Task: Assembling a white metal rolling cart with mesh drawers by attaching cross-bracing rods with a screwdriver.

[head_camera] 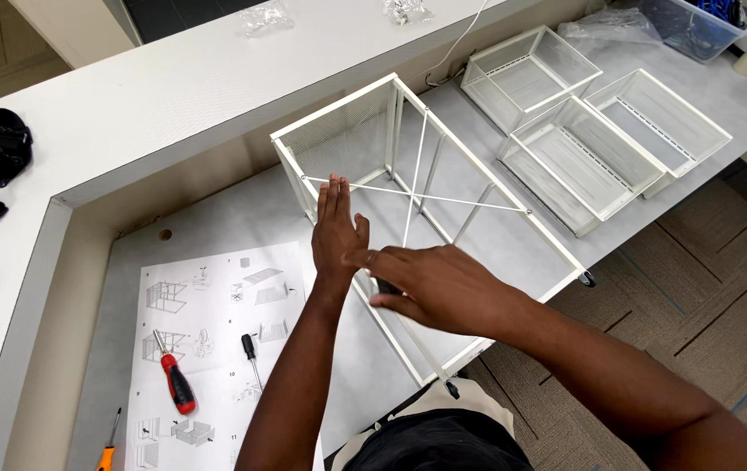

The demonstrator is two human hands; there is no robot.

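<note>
You have a white wire-mesh frame lying on its side on the grey desk, with two thin crossed rods bracing its open face. Your left hand lies flat against its near edge, fingers straight and together. Your right hand crosses over, fingers curled around a dark small part on the frame's rail. Three white mesh baskets sit beyond. One instruction sheet lies left of you, carrying a red-handled screwdriver and a black one.
</note>
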